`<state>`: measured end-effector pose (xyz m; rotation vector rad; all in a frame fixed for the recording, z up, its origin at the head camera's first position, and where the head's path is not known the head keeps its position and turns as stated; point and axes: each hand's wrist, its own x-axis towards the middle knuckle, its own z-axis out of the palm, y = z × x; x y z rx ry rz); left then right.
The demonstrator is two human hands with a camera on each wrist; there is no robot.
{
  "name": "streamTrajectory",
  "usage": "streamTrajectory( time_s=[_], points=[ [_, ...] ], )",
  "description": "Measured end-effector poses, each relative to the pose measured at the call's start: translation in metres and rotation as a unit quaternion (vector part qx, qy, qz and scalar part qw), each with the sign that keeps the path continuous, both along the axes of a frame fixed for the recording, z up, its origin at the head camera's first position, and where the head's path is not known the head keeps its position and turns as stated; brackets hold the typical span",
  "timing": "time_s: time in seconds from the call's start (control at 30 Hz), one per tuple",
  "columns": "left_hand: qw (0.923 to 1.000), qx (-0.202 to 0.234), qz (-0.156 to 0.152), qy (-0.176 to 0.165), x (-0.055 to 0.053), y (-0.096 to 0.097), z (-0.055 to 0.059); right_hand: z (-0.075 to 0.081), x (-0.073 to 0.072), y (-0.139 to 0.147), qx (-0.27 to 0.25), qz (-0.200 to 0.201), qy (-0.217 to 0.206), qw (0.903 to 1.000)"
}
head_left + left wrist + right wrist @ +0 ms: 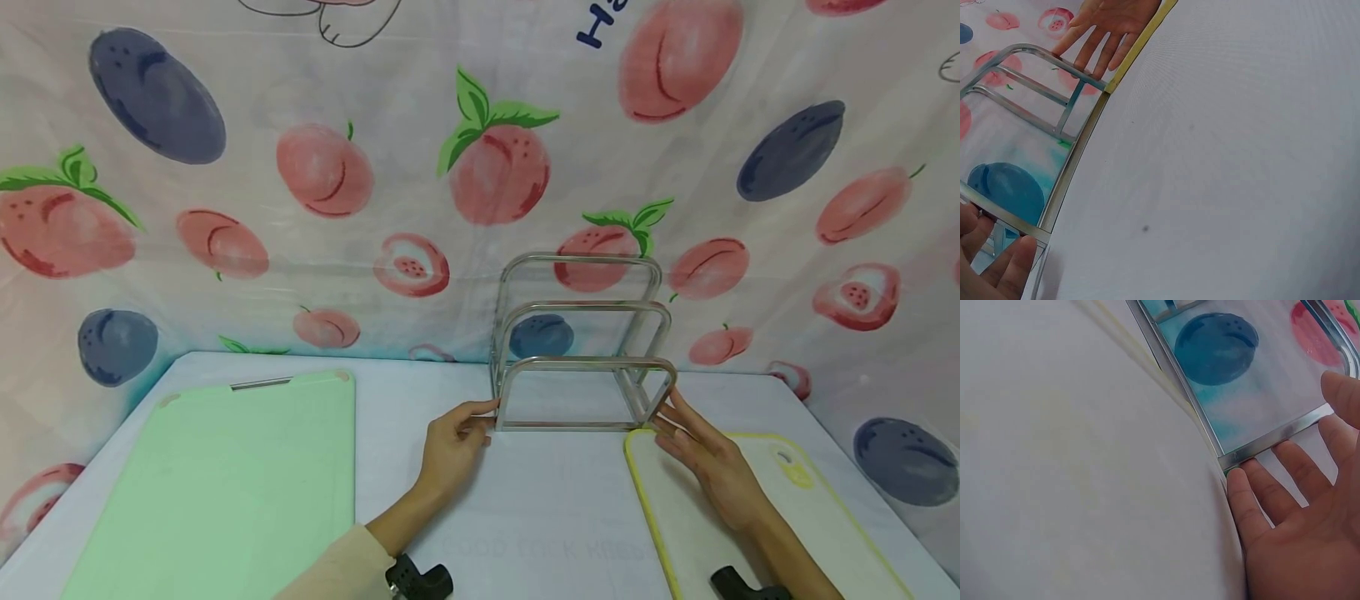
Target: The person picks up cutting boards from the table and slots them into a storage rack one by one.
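A silvery metal rack [577, 427] with three upright bar loops stands at the back of the table. My left hand [455, 442] is at its lower left corner; in the left wrist view, bent fingertips [1019, 256] touch the side bar from outside. On the opposite side, my right hand [708, 467] has its fingers stretched out, and in the right wrist view several fingertips [1260, 472] meet the outer side bar. Just below the right hand lies a white cutting board [750, 500] with a yellow rim, its back left corner right by the rack's front right corner.
A light green cutting board [225, 483] with a slot near its far edge lies on the left of the white table [420, 383]. Behind the table hangs a cloth [405, 100] printed with fruit. Black cameras are strapped to both wrists.
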<state>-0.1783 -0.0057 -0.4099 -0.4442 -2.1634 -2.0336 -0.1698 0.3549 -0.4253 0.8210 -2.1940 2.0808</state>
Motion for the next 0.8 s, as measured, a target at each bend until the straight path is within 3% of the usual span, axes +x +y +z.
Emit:
streamTrajectory(
  time_s=[0.8],
  points=[
    [0.9999, 0.005, 0.015, 0.004, 0.0008, 0.0003, 0.0020, -0.0017, -0.0007, -0.0021, -0.009, 0.010, -0.005, 0.9999]
  ],
)
